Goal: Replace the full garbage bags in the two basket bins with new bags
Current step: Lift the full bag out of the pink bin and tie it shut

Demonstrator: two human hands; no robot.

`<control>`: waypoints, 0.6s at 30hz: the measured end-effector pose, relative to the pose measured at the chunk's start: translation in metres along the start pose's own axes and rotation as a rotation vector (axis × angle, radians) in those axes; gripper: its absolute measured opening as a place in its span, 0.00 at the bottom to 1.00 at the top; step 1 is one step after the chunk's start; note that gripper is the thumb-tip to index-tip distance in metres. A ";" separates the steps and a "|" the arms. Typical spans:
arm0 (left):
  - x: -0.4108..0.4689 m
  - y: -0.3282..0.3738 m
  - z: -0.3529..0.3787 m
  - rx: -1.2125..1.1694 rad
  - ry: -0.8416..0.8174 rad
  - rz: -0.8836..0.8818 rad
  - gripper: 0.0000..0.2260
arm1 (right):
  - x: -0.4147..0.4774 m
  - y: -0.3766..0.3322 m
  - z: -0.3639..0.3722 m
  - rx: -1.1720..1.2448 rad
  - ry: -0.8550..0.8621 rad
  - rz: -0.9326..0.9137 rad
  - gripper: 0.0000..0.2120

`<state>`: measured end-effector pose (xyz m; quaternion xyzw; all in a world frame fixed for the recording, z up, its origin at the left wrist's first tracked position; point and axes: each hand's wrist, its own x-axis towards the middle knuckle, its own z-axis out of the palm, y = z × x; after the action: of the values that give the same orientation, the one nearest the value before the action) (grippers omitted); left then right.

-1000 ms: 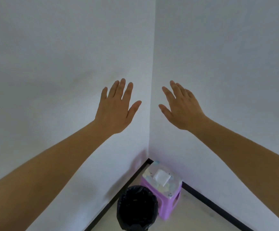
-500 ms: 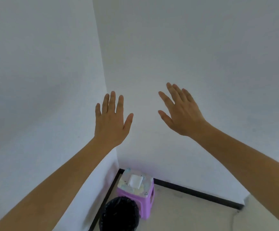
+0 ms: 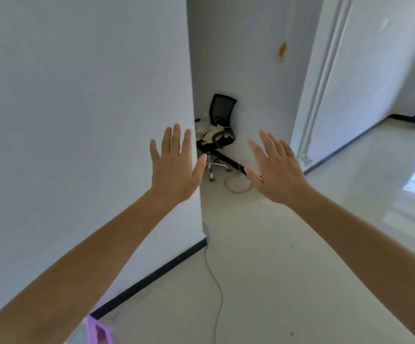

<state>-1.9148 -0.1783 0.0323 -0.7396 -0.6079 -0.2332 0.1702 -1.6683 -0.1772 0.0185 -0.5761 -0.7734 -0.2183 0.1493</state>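
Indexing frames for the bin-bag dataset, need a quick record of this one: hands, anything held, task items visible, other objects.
left hand: raised, fingers straight and spread, holds nothing
right hand: raised, fingers straight, holds nothing
bins or bags: none in view
purple stool: only a corner shows, at the bottom edge by the wall
office chair: black, in the far nook past the wall corner
cable: white, lies on the floor from the wall corner toward the bottom edge
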 end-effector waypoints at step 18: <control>0.231 0.440 0.195 -0.315 -0.019 0.479 0.33 | -0.091 0.469 0.076 -0.196 -0.103 0.558 0.32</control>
<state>-1.4223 0.0262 0.0110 -0.8815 -0.3739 -0.2712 0.0978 -1.1917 -0.1012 -0.0130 -0.7883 -0.5671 -0.2129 0.1081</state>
